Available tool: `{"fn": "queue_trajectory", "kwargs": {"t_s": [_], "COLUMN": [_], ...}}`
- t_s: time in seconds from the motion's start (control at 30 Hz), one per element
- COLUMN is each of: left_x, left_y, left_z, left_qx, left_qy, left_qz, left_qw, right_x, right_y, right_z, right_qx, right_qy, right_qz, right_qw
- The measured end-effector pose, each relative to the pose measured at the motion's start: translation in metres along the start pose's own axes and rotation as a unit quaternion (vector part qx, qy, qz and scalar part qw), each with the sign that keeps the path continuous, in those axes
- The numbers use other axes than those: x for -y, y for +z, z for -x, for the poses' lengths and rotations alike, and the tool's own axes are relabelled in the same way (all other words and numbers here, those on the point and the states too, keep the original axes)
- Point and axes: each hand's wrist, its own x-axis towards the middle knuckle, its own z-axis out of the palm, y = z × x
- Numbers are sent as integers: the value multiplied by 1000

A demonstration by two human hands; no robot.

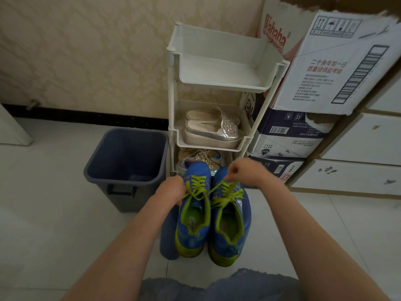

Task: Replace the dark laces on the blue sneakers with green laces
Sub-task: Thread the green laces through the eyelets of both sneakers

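Note:
Two blue sneakers with yellow-green trim stand side by side on a blue surface in front of me, the left sneaker [194,216] and the right sneaker [230,222], toes pointing away. Both carry green laces [198,189]. My left hand [171,190] grips a lace end at the left side of the left sneaker. My right hand [243,170] is raised above the toes and pinches a green lace [218,185] that runs taut down between the two sneakers. No dark laces are in view.
A dark blue bin [128,161] stands to the left on the tiled floor. Behind the sneakers rises a white shelf rack [217,83] with other shoes on its lower tiers. Stacked cardboard boxes [321,72] and white drawers [364,137] fill the right.

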Motion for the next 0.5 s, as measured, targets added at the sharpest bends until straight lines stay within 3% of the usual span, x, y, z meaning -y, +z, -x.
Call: {"fn": "queue_trajectory", "kwargs": {"t_s": [0.13,0.27,0.43,0.5], "left_x": [2,2,3,2], "left_y": [1,4,4,-1], "left_z": [-6,-7,-7,-5], "left_qx": [-15,-39,-53,-90], "left_qy": [-14,-28,-17,8], "left_qz": [48,71,95,209], "left_qw": [999,996,994,974], "right_x": [-5,7,10,12], "right_y": [-33,-45,-42,-44], "right_z": [15,23,25,27], "right_qx": [-150,-299,-282,-239], "right_qy": [-1,-47,-78,-86], "right_qz": [-69,-111,-184,-231], "right_qw": [986,947,939,939]}}
